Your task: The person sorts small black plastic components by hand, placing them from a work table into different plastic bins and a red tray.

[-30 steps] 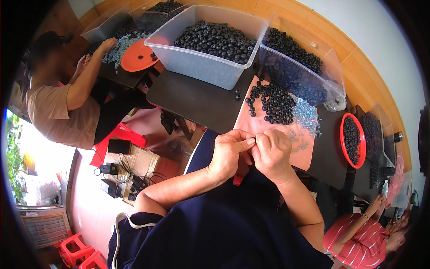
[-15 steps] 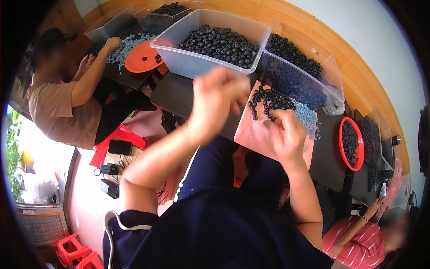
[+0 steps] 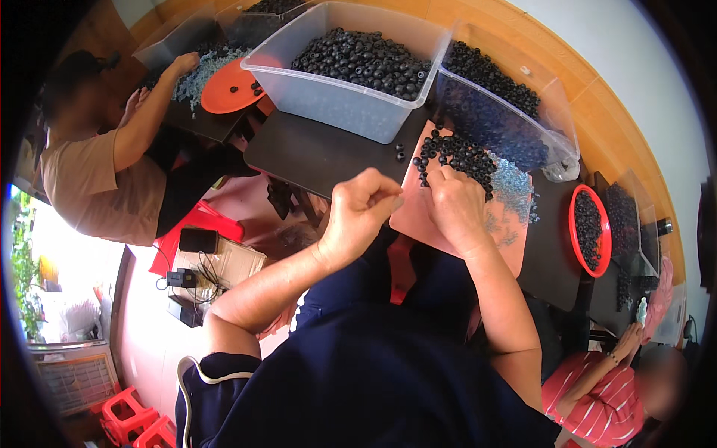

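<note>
A pink board (image 3: 429,216) lies at the table edge in front of me. On it are a heap of small black ring-shaped pieces (image 3: 467,153) and a spread of small pale-blue pieces (image 3: 511,187). My right hand (image 3: 457,205) is over the board, its fingers bent down and closed at the near edge of the black heap; the fingertips are partly hidden. Left of the board, my left hand (image 3: 360,216) is raised with thumb and fingers pinched together. Whatever is in that pinch is too small to make out.
Behind the board stand a large clear bin (image 3: 336,93) and another bin (image 3: 500,123), both holding black pieces. Loose black pieces (image 3: 400,152) lie on the dark table (image 3: 314,153). A red bowl (image 3: 606,246) is at right. One person (image 3: 104,172) works at left, another (image 3: 597,396) at right.
My left hand has come down toward me from near the large bin, its fingers now pinched. My right hand has moved slightly left and forward to the black heap.
</note>
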Available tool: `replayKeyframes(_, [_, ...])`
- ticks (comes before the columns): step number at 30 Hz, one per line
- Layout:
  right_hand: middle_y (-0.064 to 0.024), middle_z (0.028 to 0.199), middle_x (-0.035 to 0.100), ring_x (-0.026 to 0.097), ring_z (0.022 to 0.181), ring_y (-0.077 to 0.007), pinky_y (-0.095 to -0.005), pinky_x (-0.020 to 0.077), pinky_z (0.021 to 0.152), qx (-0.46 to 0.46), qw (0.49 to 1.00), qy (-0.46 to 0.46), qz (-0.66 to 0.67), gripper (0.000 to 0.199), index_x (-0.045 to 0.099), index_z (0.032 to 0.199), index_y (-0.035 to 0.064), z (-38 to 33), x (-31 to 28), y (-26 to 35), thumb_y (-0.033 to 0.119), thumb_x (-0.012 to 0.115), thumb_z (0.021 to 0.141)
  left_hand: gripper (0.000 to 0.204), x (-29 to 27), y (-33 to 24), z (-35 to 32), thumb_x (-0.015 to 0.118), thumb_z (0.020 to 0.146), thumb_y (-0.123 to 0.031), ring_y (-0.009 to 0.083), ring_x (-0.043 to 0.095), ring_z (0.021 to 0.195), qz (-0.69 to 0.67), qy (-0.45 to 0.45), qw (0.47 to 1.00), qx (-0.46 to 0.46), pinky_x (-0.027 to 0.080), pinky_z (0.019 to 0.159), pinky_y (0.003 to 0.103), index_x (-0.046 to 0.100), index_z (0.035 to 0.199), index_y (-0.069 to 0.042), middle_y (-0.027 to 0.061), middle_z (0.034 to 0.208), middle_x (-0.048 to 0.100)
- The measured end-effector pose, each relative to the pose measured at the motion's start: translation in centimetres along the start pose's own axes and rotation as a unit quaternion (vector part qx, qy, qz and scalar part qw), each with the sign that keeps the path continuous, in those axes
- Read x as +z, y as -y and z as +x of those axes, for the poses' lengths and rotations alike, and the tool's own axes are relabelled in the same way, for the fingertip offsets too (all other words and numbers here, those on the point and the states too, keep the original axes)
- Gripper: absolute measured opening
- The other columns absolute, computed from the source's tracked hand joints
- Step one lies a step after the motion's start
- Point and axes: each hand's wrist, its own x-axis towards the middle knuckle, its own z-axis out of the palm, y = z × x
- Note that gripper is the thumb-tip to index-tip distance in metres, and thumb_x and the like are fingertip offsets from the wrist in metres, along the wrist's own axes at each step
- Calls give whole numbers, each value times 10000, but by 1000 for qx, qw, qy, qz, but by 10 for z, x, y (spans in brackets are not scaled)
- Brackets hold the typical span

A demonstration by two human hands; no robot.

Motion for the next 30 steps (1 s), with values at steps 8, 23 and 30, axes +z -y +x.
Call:
replayKeyframes(8, [-112, 800, 621, 648, 725, -303, -411, 511, 627, -21, 999, -16, 38, 142, 593, 793, 43, 2, -5, -2, 98, 718, 758, 69, 3, 0, -18, 666, 891, -3, 63, 619, 657, -79, 39, 985, -146, 472, 522, 201, 692, 949, 24, 40, 752, 660])
replayKeyframes(23, [-69, 791, 534, 551, 695, -266, -399, 416, 619, -89, 972, -119, 183, 224, 604, 897, 60, -31, -60, 19, 36, 708, 700, 127, 25, -1, -19, 679, 917, -12, 166, 688, 763, -272, 108, 937, -190, 537, 577, 255, 664, 1029, 48, 105, 883, 698])
replayKeyframes(30, [-67, 823, 564, 576, 729, -260, -391, 427, 635, -60, 952, -141, 265, 267, 636, 937, 54, -49, -55, 11, 25, 744, 695, 108, 34, 1, -26, 665, 930, -9, 160, 680, 758, -294, 128, 922, -215, 542, 597, 257, 660, 1024, 45, 97, 895, 687])
